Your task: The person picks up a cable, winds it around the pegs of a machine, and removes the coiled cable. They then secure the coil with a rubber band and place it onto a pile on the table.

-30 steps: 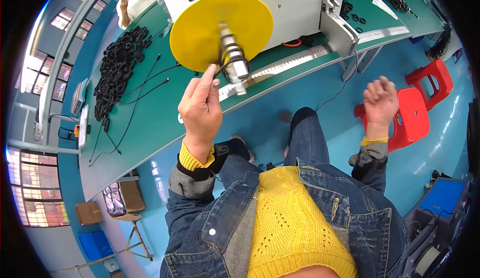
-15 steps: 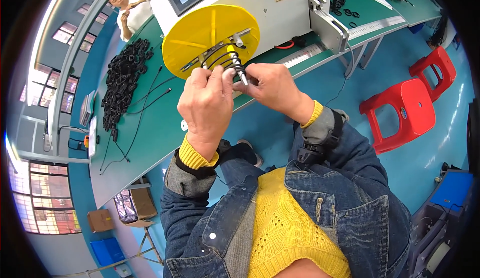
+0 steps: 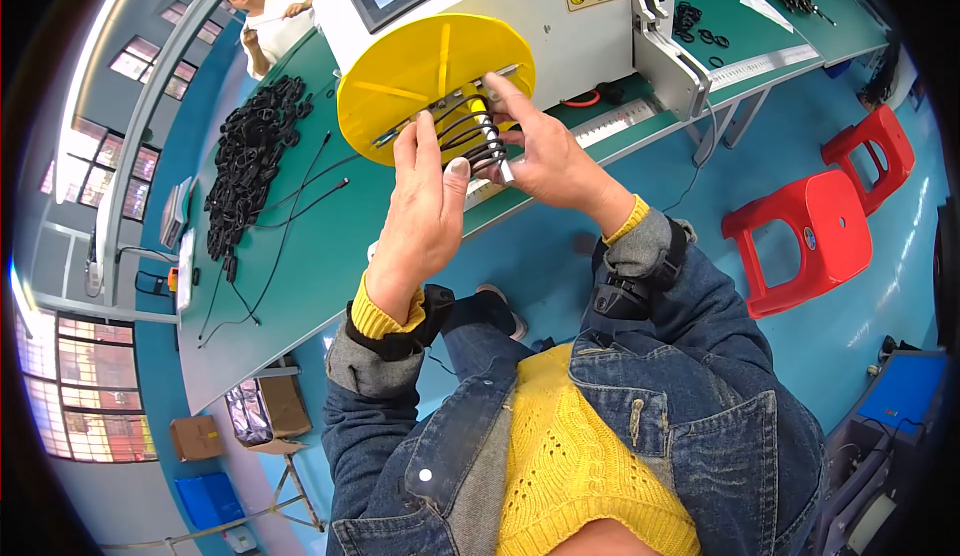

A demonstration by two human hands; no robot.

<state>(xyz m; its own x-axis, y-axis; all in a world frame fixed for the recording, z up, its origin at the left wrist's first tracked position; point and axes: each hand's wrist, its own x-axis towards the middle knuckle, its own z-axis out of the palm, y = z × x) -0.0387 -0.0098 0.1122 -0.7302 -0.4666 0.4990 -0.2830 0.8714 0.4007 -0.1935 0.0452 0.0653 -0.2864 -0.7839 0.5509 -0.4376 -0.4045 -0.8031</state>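
A black cable (image 3: pixel 460 136) is wound in several loops around the pegs in front of the round yellow plate (image 3: pixel 390 81) of a white winding machine. On the left of the loops, my left hand (image 3: pixel 422 201) is open, its fingers stretched toward the plate and its thumb by the lower loops. My right hand (image 3: pixel 560 156) is open on the other side, index finger reaching up to the metal bar across the plate, the other fingers beside the loops and partly hidden. A silver-tipped peg (image 3: pixel 492 146) sticks out between the hands.
A pile of black cables (image 3: pixel 250 161) lies on the green table (image 3: pixel 300 286) at left. Small black rings (image 3: pixel 690 21) and a metal ruler (image 3: pixel 765 64) are at the right. Red stools (image 3: pixel 815 241) stand on the blue floor. A person (image 3: pixel 275 16) is across the table.
My hands have let go of their pinch on the coil's front and spread, fingertips now nearer the yellow plate. The view has shifted slightly.
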